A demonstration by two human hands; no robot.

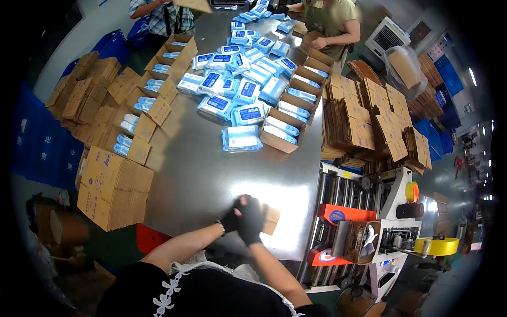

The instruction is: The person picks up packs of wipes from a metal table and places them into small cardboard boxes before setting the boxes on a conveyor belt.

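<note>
Over the near part of the metal table [211, 185], my two hands in black gloves meet. My right hand [251, 221] is closed, its fingers bent over toward the left one; bare fingertips show near its top. My left hand [230, 221] is pressed against it, its fingers mostly hidden. What lies between them, if anything, does not show. Just right of my right hand is a small brown cardboard piece [272, 220], partly covered by the hand. Farther up the table lies a heap of blue and white wipes packs [246, 92], the nearest pack [242, 138] beyond my hands.
Open cartons of packs line the left edge [139, 131] and right edge [282, 134]. Flattened cartons are stacked at left [108, 187] and right [348, 119]. A roller machine with yellow tape [436, 246] adjoins the table's right. Two people [332, 29] stand at the far end.
</note>
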